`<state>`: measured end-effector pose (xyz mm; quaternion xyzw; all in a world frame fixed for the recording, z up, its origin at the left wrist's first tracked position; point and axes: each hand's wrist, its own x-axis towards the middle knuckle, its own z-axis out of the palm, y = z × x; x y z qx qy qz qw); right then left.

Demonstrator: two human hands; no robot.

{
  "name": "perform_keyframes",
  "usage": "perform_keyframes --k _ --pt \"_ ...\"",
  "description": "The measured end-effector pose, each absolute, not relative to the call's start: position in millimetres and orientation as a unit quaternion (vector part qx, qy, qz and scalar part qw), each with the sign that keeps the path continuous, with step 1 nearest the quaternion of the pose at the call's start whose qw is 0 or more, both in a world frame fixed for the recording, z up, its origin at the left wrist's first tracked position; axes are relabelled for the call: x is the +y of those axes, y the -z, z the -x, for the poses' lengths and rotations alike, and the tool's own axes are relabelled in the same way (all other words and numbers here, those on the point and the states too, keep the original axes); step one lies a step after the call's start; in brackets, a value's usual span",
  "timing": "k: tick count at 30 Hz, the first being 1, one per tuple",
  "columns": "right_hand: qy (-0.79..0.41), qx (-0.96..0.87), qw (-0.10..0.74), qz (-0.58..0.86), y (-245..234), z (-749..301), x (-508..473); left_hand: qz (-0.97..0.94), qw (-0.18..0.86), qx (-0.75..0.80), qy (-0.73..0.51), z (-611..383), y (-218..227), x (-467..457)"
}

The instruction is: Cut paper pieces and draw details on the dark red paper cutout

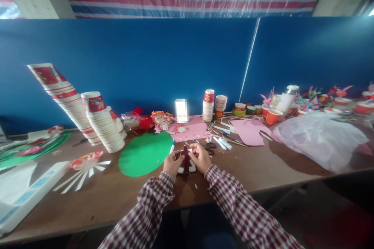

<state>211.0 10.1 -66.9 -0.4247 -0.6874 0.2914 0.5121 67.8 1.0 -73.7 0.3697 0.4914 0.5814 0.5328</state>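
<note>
My left hand (172,162) and my right hand (201,157) meet over the brown table (122,198), fingers pinched on a small dark red paper piece (186,156) held upright between them. Under it lies a small white paper piece (191,168). Both wrists wear red and white checked sleeves. A green paper oval (145,153) lies just left of my left hand, with a blue-capped marker (172,147) at its edge. Black scissors (209,148) rest just beyond my right hand.
Tall leaning stacks of paper cups (99,122) stand at left, shorter cup stacks (208,106) at the back centre. Pink sheets (251,130), a clear plastic bag (318,138), orange cups (274,116) and craft pieces fill the right. A cut cup fan (84,165) lies left. Blue partition behind.
</note>
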Motion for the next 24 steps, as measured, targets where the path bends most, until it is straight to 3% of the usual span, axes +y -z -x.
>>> perform_keyframes --k 18,24 --pt "-0.286 -0.69 0.513 0.423 67.2 -211.1 10.9 -0.383 0.521 0.498 -0.578 -65.9 77.6 3.4" --pt "-0.285 -0.688 0.51 0.43 66.6 -211.6 9.8 -0.42 0.464 0.521 -0.58 -69.5 70.7 -2.6"
